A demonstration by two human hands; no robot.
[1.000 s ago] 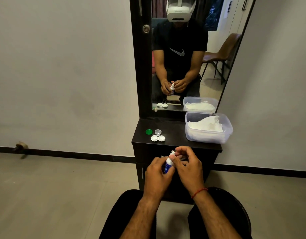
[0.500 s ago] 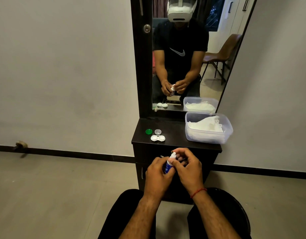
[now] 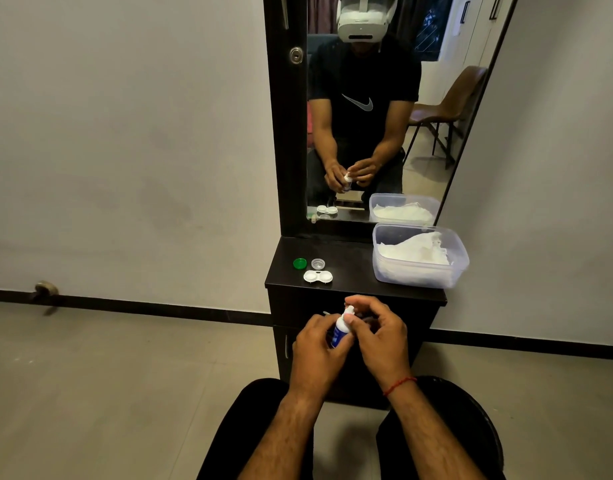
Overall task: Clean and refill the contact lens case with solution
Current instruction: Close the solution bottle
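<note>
A small solution bottle (image 3: pixel 340 328) with a blue label and white top stands upright in front of the dresser. My left hand (image 3: pixel 315 351) is wrapped around its body. My right hand (image 3: pixel 379 336) has thumb and fingers pinched at the bottle's white tip (image 3: pixel 349 310). On the dark dresser top (image 3: pixel 350 261) lies the white twin-well contact lens case (image 3: pixel 318 276), open. Just behind it sit a green cap (image 3: pixel 299 263) and a clear cap (image 3: pixel 318 263), both apart from the case.
A clear plastic tub (image 3: pixel 419 271) with white tissue stands on the dresser's right side. A tall mirror (image 3: pixel 377 109) rises behind the dresser top. My knees are below, close to the dresser front. Bare tiled floor lies to the left.
My right hand's fingers have shifted slightly around the bottle's tip. The bottle and my left hand stay in nearly the same place.
</note>
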